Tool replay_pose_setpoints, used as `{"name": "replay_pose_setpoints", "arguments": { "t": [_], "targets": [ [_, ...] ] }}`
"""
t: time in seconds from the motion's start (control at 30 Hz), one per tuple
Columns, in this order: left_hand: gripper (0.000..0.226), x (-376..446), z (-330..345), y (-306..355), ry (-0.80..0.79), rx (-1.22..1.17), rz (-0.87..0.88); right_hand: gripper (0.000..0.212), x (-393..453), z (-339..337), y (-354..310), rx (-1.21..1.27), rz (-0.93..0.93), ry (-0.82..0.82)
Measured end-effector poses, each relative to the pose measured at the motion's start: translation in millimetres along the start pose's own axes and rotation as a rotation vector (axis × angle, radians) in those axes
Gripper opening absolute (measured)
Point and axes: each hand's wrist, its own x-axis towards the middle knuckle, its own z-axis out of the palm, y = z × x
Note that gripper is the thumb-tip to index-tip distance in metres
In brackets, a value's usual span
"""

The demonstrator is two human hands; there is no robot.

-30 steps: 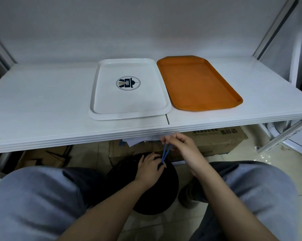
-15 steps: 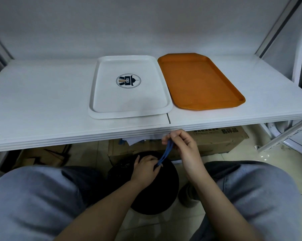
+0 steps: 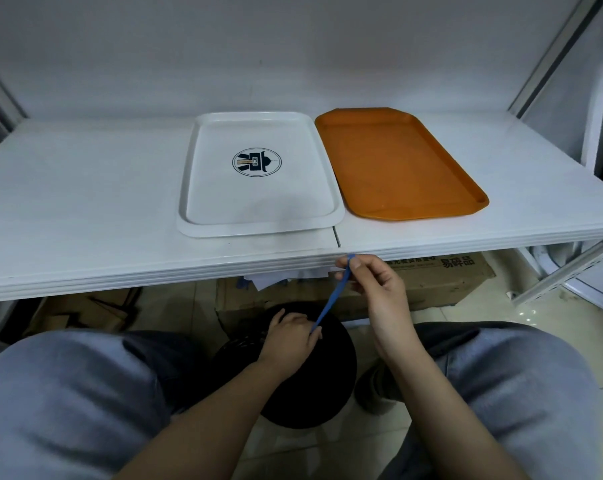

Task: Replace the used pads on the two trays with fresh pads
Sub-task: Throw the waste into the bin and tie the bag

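Observation:
A white tray (image 3: 203,188) with a round dark logo and an orange tray (image 3: 397,161) lie side by side on the white table (image 3: 78,202); both are bare inside. Below the table's front edge my right hand (image 3: 376,292) pinches the upper end of a thin blue strip (image 3: 331,299). My left hand (image 3: 289,337) pinches the strip's lower end, just over a black bin (image 3: 314,386) between my knees. The strip is stretched taut between the two hands.
A cardboard box (image 3: 442,282) stands on the floor under the table, with white paper sheets (image 3: 269,280) sticking out near the table edge. More cardboard lies at the left under the table. A white metal frame stands at the right. My knees flank the bin.
My right hand has risen toward the table edge with the strip's upper end, stretching the blue strip longer. My left hand has stayed low over the bin.

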Motion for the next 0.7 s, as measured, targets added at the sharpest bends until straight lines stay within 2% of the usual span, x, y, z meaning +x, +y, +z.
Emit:
{"name": "replay_pose_setpoints", "arguments": {
  "t": [0.2,0.37,0.6,0.67,0.7],
  "targets": [
    [0.037,1.7,2.8,2.0,-0.016,0.065,-0.031,0.017,-1.5,1.6,1.3,-0.026,-0.021,0.06],
    [0.038,0.8,-2.4,-0.6,-0.092,0.059,-0.067,0.019,-4.7,0.0,0.3,-0.068,-0.044,0.059],
    [0.04,-0.7,-9.8,3.2,-0.1,0.09,-0.137,0.022,-12.6,-2.9,2.4,0.044,-0.06,0.165],
    [0.041,-1.2,-8.4,3.8,-0.139,0.079,-0.118,0.023,-11.4,-7.1,2.2,-0.03,-0.051,0.111],
    [0.043,-2.6,-6.9,2.2,-0.152,0.058,-0.1,0.024,-9.8,-10.0,2.1,-0.153,-0.069,0.076]
  ]
}}
